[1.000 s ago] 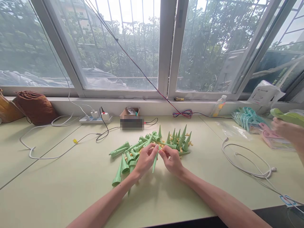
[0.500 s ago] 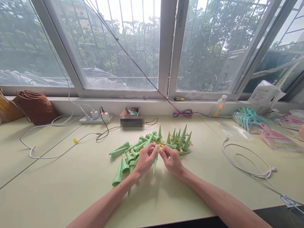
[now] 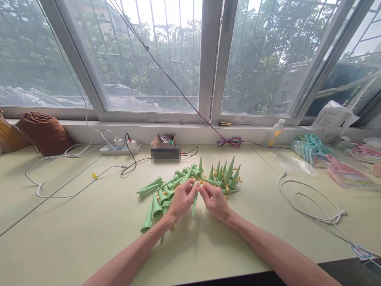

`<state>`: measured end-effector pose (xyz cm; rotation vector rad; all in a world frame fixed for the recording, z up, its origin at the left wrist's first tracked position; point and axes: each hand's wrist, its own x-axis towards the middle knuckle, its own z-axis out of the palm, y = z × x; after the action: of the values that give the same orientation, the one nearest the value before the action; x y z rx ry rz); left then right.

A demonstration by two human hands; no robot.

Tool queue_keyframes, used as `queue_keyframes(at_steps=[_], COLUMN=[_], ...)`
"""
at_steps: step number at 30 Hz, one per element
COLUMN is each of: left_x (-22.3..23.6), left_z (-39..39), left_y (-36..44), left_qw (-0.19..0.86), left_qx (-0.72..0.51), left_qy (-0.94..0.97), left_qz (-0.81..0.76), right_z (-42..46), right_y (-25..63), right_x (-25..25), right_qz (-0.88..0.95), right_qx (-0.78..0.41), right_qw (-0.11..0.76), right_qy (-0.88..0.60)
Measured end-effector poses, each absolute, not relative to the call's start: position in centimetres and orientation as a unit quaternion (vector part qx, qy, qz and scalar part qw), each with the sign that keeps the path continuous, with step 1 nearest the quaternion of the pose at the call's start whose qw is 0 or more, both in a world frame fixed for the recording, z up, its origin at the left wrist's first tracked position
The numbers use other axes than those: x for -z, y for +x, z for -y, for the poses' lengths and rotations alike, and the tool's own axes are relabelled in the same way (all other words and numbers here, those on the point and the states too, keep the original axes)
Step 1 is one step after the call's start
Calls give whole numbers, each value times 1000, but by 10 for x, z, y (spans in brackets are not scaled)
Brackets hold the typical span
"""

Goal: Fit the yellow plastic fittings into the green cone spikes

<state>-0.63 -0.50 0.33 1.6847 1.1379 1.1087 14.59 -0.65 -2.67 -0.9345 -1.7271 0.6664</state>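
My left hand [image 3: 183,199] is closed on a green plant watering spike [image 3: 195,204], pinched near its wide end, with the tip pointing down. Close against it, my right hand [image 3: 215,200] has thumb and fingers pinched together at the spike's upper end. Whatever lies between those right fingertips is hidden. Behind and left of the hands, several loose green spikes [image 3: 157,207] lie in a heap, with small yellow valves [image 3: 165,193] among them. To the right, a group of spikes with yellow valves [image 3: 229,171] stands points up.
A small cardboard box [image 3: 169,140] and a white power strip [image 3: 120,148] stand at the back. A brown drawstring bag [image 3: 44,134] sits far left. On the right are a coiled white cable [image 3: 309,216], a bottle [image 3: 274,133], and packaged teal [image 3: 311,147] and pink items [image 3: 348,172].
Hardly anything differs. Both hands keep the same place around the spike, whose tip has shifted very slightly.
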Motion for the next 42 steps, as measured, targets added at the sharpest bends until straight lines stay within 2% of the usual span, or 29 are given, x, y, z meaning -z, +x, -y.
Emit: queue_keyframes(at_steps=[42], left_x=[-2], left_z=[4], left_y=[-8], left_qw=[387], left_qx=[-430], left_qy=[680], left_qz=[-450], right_z=[6], right_y=[148], right_x=[27], right_qz=[736], right_qx=[-299], right_qw=[465], right_qy=[-391])
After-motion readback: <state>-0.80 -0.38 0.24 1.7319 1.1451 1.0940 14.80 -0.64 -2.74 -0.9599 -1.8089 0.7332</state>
